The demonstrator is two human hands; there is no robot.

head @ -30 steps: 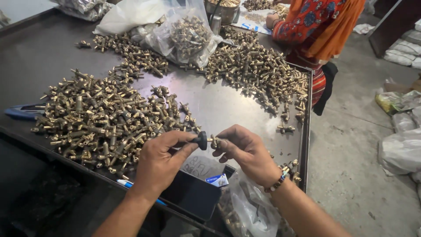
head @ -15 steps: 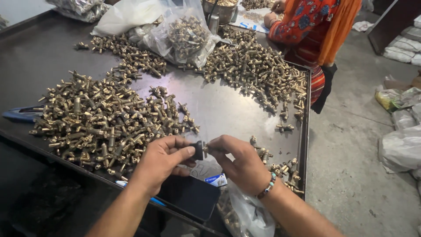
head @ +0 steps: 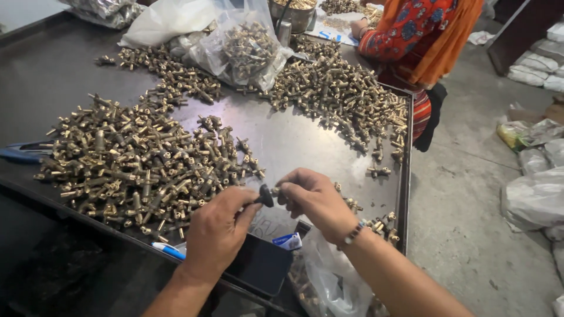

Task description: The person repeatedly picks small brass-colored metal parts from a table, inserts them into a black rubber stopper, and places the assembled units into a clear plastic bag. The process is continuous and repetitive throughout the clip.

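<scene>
My left hand (head: 216, 232) pinches a small black knob (head: 265, 195) between thumb and fingers. My right hand (head: 311, 200) meets it from the right, closed around a small brass fitting whose end (head: 275, 192) just shows beside the knob. Both hands hover over the near edge of a dark metal table (head: 282, 138). A large heap of brass fittings (head: 138, 167) lies just left of my hands. A second heap (head: 338, 97) spreads across the far right of the table.
A dark phone (head: 258, 264) and a blue pen (head: 167, 250) lie under my wrists. Clear plastic bags of fittings (head: 244, 50) sit at the back. A person in an orange and red garment (head: 420, 41) works at the far corner. White sacks (head: 531, 194) lie on the floor.
Both hands have drifted slightly right and toward the table edge, still pressed together around the knob and fitting. The view has shifted a little.
</scene>
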